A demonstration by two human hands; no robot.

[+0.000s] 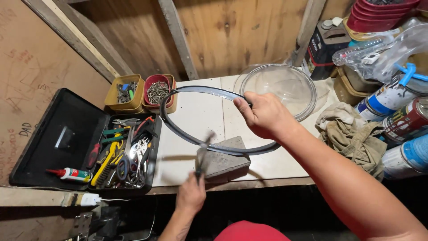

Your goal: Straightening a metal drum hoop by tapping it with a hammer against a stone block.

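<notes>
A dark metal hoop (214,120) is gripped mid-frame by the right hand (263,115); a blurred tool (203,154) is clenched by the left hand (191,194), an open toolbox (129,151) at left.

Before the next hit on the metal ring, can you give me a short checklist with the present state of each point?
1. Right hand holds the metal ring firmly: ok, its grip is closed on the far side.
2. Ring rests on the grey block: ok, near side lies on it.
3. Left hand grip on the tool: cannot tell, the tool is blurred.
4. Right hand away from the strike point: ok, it is on the opposite side.
5. Glass bowl away from the ring: not ok, it sits right behind the hand.
</notes>
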